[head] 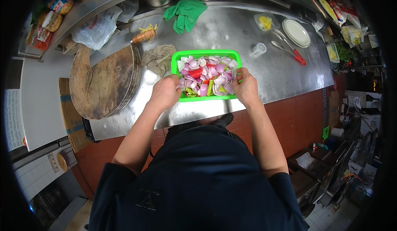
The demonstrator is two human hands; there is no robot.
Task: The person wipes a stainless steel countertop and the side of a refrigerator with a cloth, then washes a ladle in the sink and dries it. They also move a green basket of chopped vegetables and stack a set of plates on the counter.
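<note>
A bright green plastic basket sits on the stainless steel table near its front edge. It is full of cut purple onion, with red pepper pieces and green pepper pieces among them. My left hand grips the basket's left side, covering part of the rim. On the opposite side, my right hand has its fingers curled over the right rim. Both sets of fingertips are partly hidden against the onion.
To the left, a cleaver lies across a round wooden chopping block. A brown cloth lies beside the basket; a green cloth lies behind. Rightward are a clear roll, red-handled tongs and stacked plates.
</note>
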